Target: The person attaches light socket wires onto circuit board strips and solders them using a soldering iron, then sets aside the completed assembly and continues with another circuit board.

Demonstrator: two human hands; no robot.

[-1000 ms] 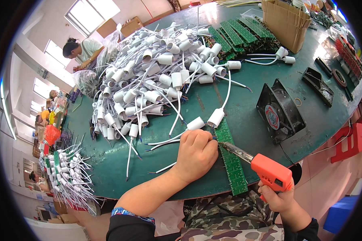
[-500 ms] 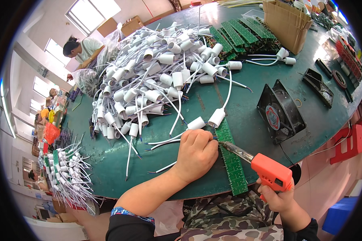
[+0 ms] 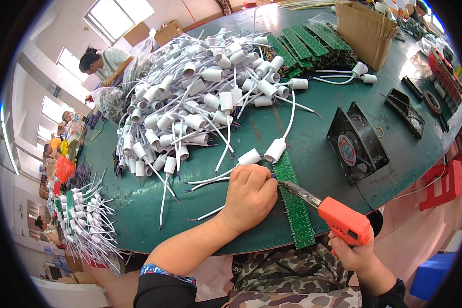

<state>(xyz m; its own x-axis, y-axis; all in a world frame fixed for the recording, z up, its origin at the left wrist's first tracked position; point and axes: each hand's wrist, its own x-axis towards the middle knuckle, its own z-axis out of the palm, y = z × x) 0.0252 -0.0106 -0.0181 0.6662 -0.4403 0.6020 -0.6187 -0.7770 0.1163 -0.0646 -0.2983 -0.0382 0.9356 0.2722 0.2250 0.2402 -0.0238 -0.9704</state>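
My right hand [image 3: 353, 251] is wrapped round the handle of an orange soldering gun [image 3: 344, 222], its metal tip pointing up-left. The tip meets the upper part of a long green circuit board [image 3: 297, 218] lying near the table's edge. My left hand [image 3: 250, 197] is closed beside the board, left of the tip. A short bluish wire end pokes out from its fingers there; the rest of the grip is hidden. White cables run leftward from behind this hand. A white lamp holder [image 3: 249, 157] lies just above its knuckles, and another lamp holder [image 3: 275, 150] rests at the board's top end.
A large heap of white lamp holders [image 3: 195, 121] with cables covers the middle of the green table [image 3: 149, 226]. Stacked circuit boards [image 3: 305, 41] and a cardboard box [image 3: 367, 33] stand behind. To the right are a black fan [image 3: 357, 143] and a black tray [image 3: 404, 112]. A person [image 3: 108, 66] works at far left.
The soldering gun has shifted very slightly left. My left hand and the board look almost unchanged.
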